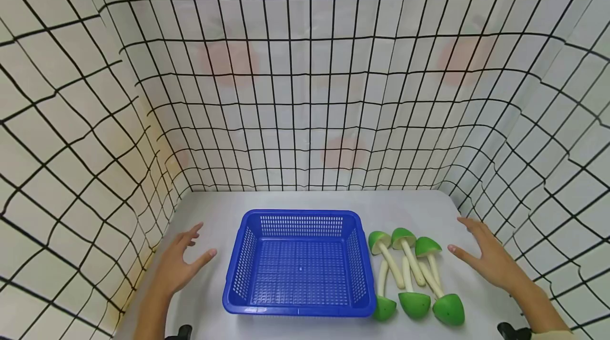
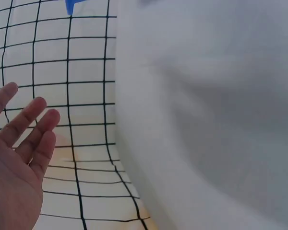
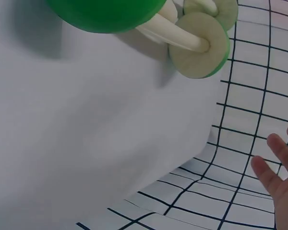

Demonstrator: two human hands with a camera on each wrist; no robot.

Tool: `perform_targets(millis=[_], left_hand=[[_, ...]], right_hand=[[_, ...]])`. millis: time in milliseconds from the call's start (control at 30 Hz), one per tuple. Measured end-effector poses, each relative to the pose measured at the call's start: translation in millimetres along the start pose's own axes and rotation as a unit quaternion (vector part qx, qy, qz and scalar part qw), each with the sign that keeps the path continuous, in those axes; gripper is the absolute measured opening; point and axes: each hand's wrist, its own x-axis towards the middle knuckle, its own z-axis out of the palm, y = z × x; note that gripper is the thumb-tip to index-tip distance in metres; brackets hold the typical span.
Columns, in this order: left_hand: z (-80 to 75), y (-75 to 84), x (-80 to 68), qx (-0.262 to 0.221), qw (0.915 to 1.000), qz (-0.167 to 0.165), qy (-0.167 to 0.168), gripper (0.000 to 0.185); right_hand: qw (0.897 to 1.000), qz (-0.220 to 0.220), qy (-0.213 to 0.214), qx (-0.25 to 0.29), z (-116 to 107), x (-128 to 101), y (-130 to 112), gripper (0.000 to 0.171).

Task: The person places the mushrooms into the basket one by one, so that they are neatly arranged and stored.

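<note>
A blue plastic basket (image 1: 299, 311) with perforated walls sits mid-table with nothing in it. To its right lie several toy mushrooms with green caps and pale stems, in two rows; one front cap (image 1: 414, 305) and a back one (image 1: 427, 246) face opposite ways. My left hand (image 1: 180, 266) hovers left of the basket, fingers relaxed and holding nothing. On the far right, my right hand (image 1: 491, 258) is spread near the mushrooms, also holding nothing. The right wrist view shows a mushroom cap (image 3: 199, 45) close by, with the hand (image 3: 283, 177) apart from it.
The white table (image 1: 205, 202) is enclosed at the back and both sides by white cloth walls (image 1: 305, 86) with a black grid. Dark wrist straps (image 1: 181, 332) show at the bottom edge.
</note>
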Motion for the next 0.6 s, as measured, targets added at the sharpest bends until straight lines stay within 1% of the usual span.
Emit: perform_targets(millis=[200,300,367,533,600], left_hand=[[15.6,2.4,-3.0,-0.043,0.9988,-0.018,-0.014,0.086],[23.3,2.7,-4.9,-0.065,0.9975,-0.016,-0.020,0.082],[29.2,2.6,-6.7,-0.072,0.9970,-0.015,-0.023,0.080],[44.7,3.4,-12.3,-0.095,0.9945,-0.026,-0.034,0.075],[50.9,4.7,-14.4,-0.114,0.9924,-0.027,-0.038,0.072]], right_hand=[[1.000,0.003,0.007,0.010,12.3,-3.4,0.2,0.072],[1.000,0.006,0.003,0.017,19.4,-6.0,-0.8,0.068],[1.000,0.005,0.004,0.019,24.0,-7.5,-1.8,0.066],[1.000,-0.001,0.011,0.026,32.5,-8.6,-3.1,0.061],[0.999,-0.001,0.015,0.031,35.0,-9.0,-2.3,0.058]])
